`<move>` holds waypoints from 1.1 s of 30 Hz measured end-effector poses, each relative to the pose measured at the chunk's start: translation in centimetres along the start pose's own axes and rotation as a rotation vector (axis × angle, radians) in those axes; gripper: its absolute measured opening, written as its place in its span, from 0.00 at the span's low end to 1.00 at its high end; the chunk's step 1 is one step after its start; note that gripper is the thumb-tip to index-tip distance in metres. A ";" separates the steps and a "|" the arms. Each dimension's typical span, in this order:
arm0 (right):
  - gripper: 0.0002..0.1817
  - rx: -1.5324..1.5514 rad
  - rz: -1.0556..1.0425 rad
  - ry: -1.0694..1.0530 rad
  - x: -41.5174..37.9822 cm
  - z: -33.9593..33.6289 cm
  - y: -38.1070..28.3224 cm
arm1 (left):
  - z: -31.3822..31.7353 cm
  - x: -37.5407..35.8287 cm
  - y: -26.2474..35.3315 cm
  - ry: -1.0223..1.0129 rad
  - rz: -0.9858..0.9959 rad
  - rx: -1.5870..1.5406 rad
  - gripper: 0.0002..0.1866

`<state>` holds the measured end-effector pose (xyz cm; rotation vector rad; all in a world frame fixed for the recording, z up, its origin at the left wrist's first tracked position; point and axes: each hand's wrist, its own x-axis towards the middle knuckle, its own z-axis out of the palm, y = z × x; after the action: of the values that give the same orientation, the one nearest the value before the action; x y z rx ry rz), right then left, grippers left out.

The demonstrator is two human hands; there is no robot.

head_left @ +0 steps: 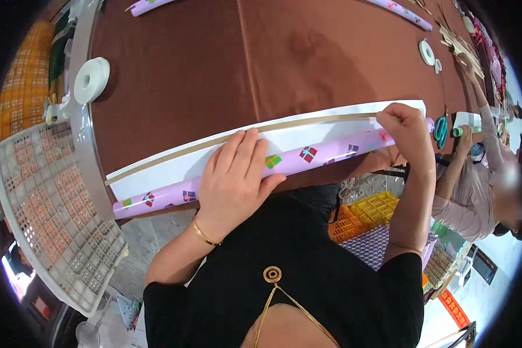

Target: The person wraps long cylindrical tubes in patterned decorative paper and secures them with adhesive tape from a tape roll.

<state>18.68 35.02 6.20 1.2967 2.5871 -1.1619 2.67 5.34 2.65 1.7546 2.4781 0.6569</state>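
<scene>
A lilac gift-wrap roll point(307, 155) printed with small presents lies along the table's near edge, with a white flap of its paper point(174, 169) spread beyond it. Along that flap runs a narrow tan strip point(313, 122). My left hand point(233, 174) rests flat across roll and flap, fingertips at the strip and thumb stretched out. At the strip's right end, my right hand point(405, 124) is closed, its fingers bent down onto the strip. Its exact hold is partly hidden by the fingers.
White tape rolls lie at the left point(91, 80) and right point(426, 52). Teal scissors point(441, 131) sit beyond my right hand. More lilac rolls point(401, 14) lie at the far side. A white crate point(52, 203) stands left; a co-worker point(470, 197) works at right.
</scene>
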 end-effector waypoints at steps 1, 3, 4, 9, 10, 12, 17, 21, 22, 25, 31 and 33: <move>0.07 -0.023 -0.009 0.018 0.2 -0.2 0.5 | 0.0 -0.1 0.1 -0.025 -0.028 0.004 0.30; 0.08 -0.061 0.027 0.062 -0.1 -0.4 -0.2 | 0.2 -0.2 0.1 -0.034 -0.055 0.012 0.29; 0.08 -0.065 0.035 0.069 -0.2 -0.1 -0.5 | 0.2 -0.2 0.0 -0.033 -0.047 0.004 0.29; 0.11 -0.166 -0.005 0.101 0.0 0.1 -0.8 | 0.0 -0.2 -0.1 -0.030 -0.016 0.049 0.30; 0.11 -0.170 0.004 0.098 0.4 0.0 -0.5 | 0.4 0.2 0.2 -0.046 -0.022 0.060 0.30; 0.11 -0.196 -0.025 0.133 0.5 0.1 -0.7 | 0.5 0.2 0.2 -0.035 -0.017 0.055 0.30; 0.12 -0.211 0.019 0.119 1.0 0.3 -1.0 | 0.3 0.3 0.2 -0.048 -0.027 0.023 0.30; 0.12 -0.226 0.010 0.134 1.4 0.5 -0.4 | 0.3 0.3 0.2 -0.050 -0.024 0.026 0.29; 0.12 -0.243 0.014 0.128 1.5 0.5 -0.4 | 0.3 0.3 0.2 -0.049 -0.021 0.030 0.29; 0.12 -0.271 0.029 0.133 1.7 0.8 -0.6 | 0.4 0.3 0.2 -0.039 -0.019 0.029 0.29; 0.13 -0.395 -0.043 0.246 2.2 1.1 1.5 | 0.7 0.5 0.5 -0.031 -0.035 0.011 0.29; 0.13 -0.478 0.092 0.254 1.9 1.1 0.7 | 0.5 0.6 0.5 -0.034 -0.045 0.015 0.29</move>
<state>17.60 35.86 4.41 1.4926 2.6928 -0.3404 3.08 6.19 2.49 1.6954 2.4986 0.6012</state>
